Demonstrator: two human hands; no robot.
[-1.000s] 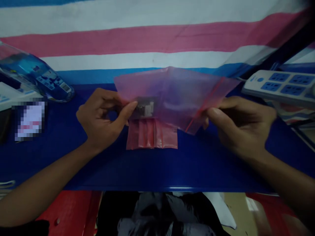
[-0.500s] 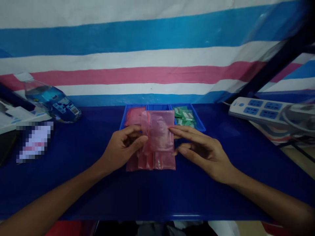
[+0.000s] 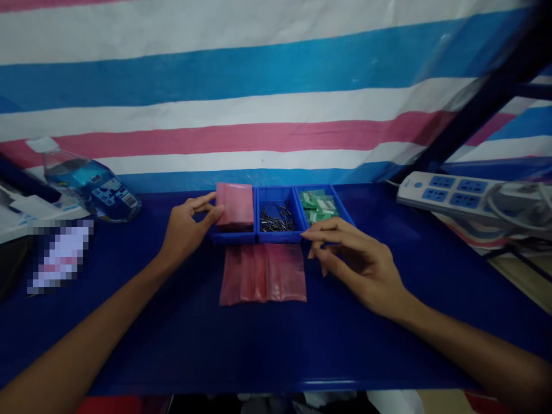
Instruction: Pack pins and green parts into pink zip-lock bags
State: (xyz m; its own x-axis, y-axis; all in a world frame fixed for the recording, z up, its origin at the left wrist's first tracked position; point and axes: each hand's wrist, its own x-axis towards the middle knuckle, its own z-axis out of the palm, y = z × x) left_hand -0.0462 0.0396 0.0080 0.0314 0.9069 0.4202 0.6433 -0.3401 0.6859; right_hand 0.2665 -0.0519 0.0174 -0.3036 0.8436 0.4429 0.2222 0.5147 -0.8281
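Note:
My left hand [image 3: 186,225] pinches the left edge of a stack of pink zip bags [image 3: 235,204] at the left compartment of a blue divided tray [image 3: 235,237]. More pink bags [image 3: 285,273] lie flat and overlapping on the table in front of the tray. My right hand [image 3: 356,261] hovers near the tray's front right, fingers loosely curved and apart, with nothing visible in them. Small dark metal screws or pins [image 3: 276,220] fill part of the middle compartment. The right compartment contains green packets [image 3: 318,206].
A bottle of blue liquid [image 3: 101,190] leans at the back left, near white objects [image 3: 38,215] and a blurred-out item [image 3: 60,256]. At the right is a power strip [image 3: 452,192] with cables. A striped sheet [image 3: 259,69] hangs behind the dark blue table [image 3: 259,351].
My left hand has moved left and back from the front bags to the stack at the left compartment. My right hand has let go of the bag. The middle compartment is uncovered.

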